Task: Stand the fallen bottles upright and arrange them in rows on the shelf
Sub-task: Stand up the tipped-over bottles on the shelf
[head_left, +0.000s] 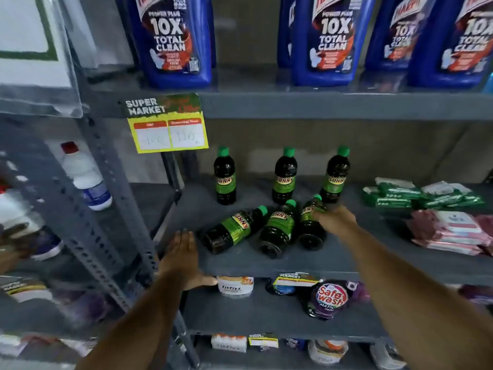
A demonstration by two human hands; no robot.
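Observation:
Three dark bottles with green caps and green "Sunny" labels stand upright at the back of the grey shelf (266, 260): left bottle (225, 177), middle bottle (284, 177), right bottle (334, 177). In front of them three more lie fallen: a left one (234, 229), a middle one (277, 231) and a right one (310, 225). My right hand (334, 218) is closed around the upper part of the right fallen bottle. My left hand (181, 259) rests flat, fingers apart, on the shelf's front left edge and holds nothing.
Green packets (416, 194) and pink packets (453, 231) fill the shelf's right end. Large blue cleaner bottles (176, 41) stand on the shelf above, with a yellow price tag (168, 129) hanging below. A white tub (235, 285) and a purple pouch (330, 297) sit below. A slotted upright (117, 198) stands at left.

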